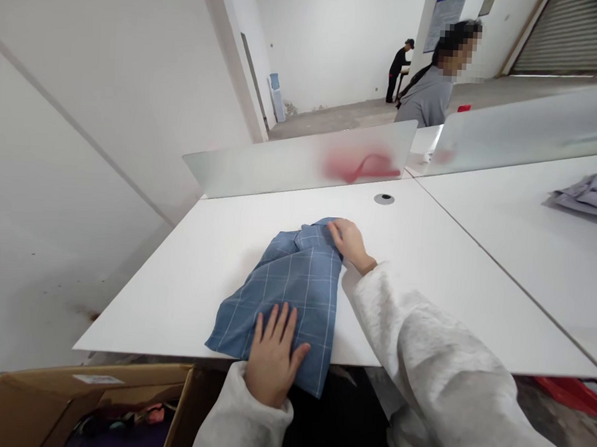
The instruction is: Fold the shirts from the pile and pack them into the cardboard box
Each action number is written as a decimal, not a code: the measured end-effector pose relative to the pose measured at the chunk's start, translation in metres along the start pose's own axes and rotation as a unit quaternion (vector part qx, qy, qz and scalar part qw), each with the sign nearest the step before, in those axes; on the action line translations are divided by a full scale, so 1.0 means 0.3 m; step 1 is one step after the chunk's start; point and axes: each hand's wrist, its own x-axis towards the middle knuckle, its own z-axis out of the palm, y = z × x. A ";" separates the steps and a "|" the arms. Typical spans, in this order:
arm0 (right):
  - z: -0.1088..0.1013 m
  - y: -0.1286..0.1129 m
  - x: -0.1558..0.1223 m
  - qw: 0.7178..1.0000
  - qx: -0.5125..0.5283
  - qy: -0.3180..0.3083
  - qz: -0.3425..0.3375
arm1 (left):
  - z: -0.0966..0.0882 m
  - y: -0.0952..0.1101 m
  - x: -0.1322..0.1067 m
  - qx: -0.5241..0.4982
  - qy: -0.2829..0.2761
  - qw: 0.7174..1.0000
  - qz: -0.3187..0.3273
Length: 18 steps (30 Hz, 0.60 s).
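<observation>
Sleeves (437,344) nearest; left hand (272,359) spreads flat on checked cloth (296,273) overhanging the table edge (151,352) — right hand (348,242) curled at its far end, hold unclear — room either side.

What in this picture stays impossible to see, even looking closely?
All in the head view:
Blue cloth: underside, hidden by its upper face.
Right hand: exact grip, hidden by its back.
Red thing: outline, blurred by the frosted panel.
Box: full contents, cut off by the bottom edge.
Poster: wording, too small.
Grey cloth: cut off by the right edge.
</observation>
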 end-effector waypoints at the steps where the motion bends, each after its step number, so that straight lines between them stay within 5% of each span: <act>1: 0.001 -0.021 -0.013 0.998 -0.004 -0.029 -0.063 | 0.008 -0.033 -0.009 -0.004 0.018 0.999 -0.039; 4: 0.032 -0.065 -0.052 0.974 -0.046 -0.142 -0.171 | 0.035 -0.132 -0.053 -0.039 0.057 0.989 -0.134; 9: 0.092 -0.036 -0.050 0.965 -0.093 -0.233 -0.081 | 0.027 -0.199 -0.130 -0.036 0.090 0.976 -0.198; 12: 0.104 -0.009 -0.031 0.963 -0.093 -0.244 -0.073 | -0.015 -0.131 -0.122 0.005 0.123 0.980 -0.158; 16: 0.113 -0.004 -0.036 0.965 -0.104 -0.224 -0.090 | -0.048 0.050 -0.067 -0.050 0.134 0.989 0.021; 18: 0.118 -0.006 -0.045 0.968 -0.112 -0.201 -0.100 | -0.038 0.126 -0.045 -0.088 0.127 0.986 0.056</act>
